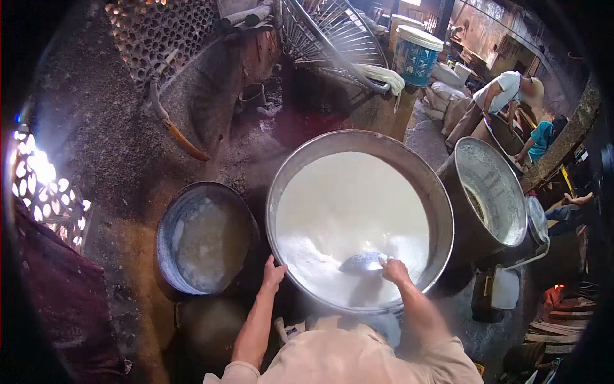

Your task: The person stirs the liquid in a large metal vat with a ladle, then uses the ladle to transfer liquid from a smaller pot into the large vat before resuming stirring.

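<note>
In front of me stands a large round metal vat (276, 192) holding a cloudy whitish liquid (352, 192), with white grainy matter heaped near its front edge. My left hand (274, 272) is closed on the vat's left front rim. Inside the vat, my right hand (395, 271) grips a shallow metal scoop (362, 262) by its right end. The scoop lies low over the white matter, and its underside is hidden.
Left of the vat is a smaller tub (167, 256) of murky liquid. A tall metal drum (511, 205) stands to the right. Behind are a blue bucket (414, 61) and a large wicker basket (320, 32). Several people work at the far right, one in a white shirt (506, 89). Firewood (563, 326) burns lower right.
</note>
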